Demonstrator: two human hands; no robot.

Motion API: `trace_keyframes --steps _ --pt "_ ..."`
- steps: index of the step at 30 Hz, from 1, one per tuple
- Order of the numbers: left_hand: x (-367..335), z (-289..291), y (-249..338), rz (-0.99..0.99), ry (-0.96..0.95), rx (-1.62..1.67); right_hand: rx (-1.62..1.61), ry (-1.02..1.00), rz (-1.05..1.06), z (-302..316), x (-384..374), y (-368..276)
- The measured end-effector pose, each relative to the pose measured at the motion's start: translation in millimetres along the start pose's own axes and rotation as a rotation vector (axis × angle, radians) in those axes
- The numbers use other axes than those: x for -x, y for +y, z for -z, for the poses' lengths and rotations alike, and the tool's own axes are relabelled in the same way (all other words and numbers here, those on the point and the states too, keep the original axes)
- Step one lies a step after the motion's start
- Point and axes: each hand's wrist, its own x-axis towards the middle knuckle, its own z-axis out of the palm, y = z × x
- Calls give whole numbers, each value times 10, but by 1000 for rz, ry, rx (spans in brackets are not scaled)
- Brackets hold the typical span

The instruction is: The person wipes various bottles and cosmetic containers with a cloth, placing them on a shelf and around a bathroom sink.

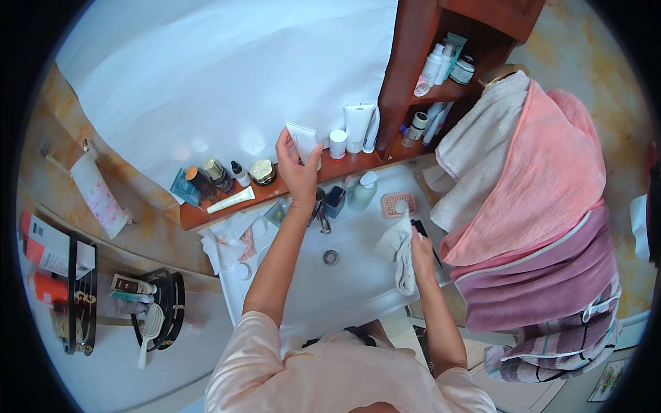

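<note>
My left hand (297, 167) is closed around a white squeeze tube (301, 138), held upright at the wooden ledge (330, 167) behind the sink. Just right of it stand a small white jar (337, 144) and a larger white tube (358, 127). My right hand (423, 253) grips a bunched whitish cloth (398, 248) over the right side of the white sink (303, 303). Left along the ledge are a cream jar (262, 172), a dropper bottle (240, 174), several other bottles and a white tube (231, 200) lying flat.
A pump bottle (362, 193), a dark cup (334, 201) and a pink soap dish (399, 205) sit behind the basin near the faucet (322, 217). Towels (530, 186) hang at the right beside a wooden cabinet (441, 96). Wall racks (165, 303) hold a hairbrush (149, 330) at left.
</note>
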Motion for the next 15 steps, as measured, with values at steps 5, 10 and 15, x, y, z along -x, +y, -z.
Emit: trace_keyframes --steps 5,10,15 --pt "-13 -27 -195 -53 2 -102 167 7 370 25 -338 57" --pt "12 13 -260 -41 1 -168 398 -11 624 -81 -683 -254" --pt "75 35 -256 -57 4 -215 648 45 642 -190 -1174 -394"
